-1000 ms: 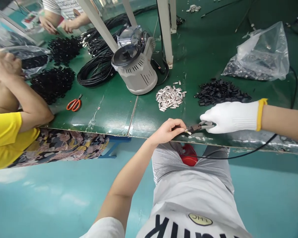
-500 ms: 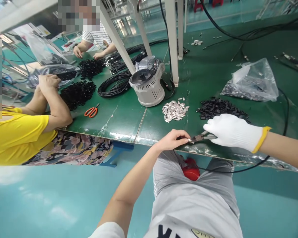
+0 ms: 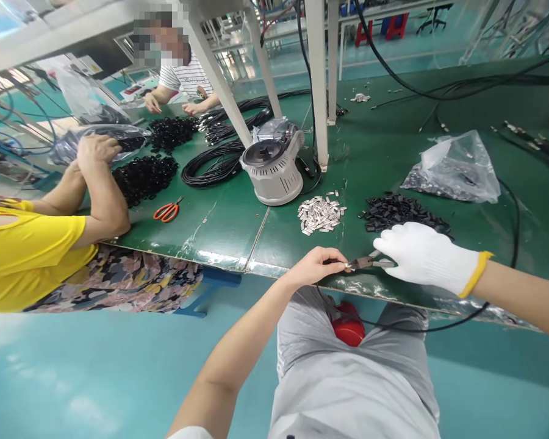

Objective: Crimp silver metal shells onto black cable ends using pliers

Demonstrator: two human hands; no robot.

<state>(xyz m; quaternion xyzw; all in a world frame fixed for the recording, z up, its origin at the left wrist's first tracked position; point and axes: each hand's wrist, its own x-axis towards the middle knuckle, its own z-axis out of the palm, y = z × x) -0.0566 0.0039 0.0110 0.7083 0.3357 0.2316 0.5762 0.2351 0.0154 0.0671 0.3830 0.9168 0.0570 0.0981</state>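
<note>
The bare left hand [image 3: 313,266] pinches the end of a black cable [image 3: 421,331] at the near edge of the green workbench [image 3: 210,244] while the gloved right hand [image 3: 423,256] clenches small pliers [image 3: 365,263] on it, crimping work that seems to call for steady pressure.

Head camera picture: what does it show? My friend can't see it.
A white-gloved right hand holds small pliers to a tiny metal piece pinched by the bare left hand, over a green workbench. Nearby lie silver metal clips and black plastic pieces.
</note>
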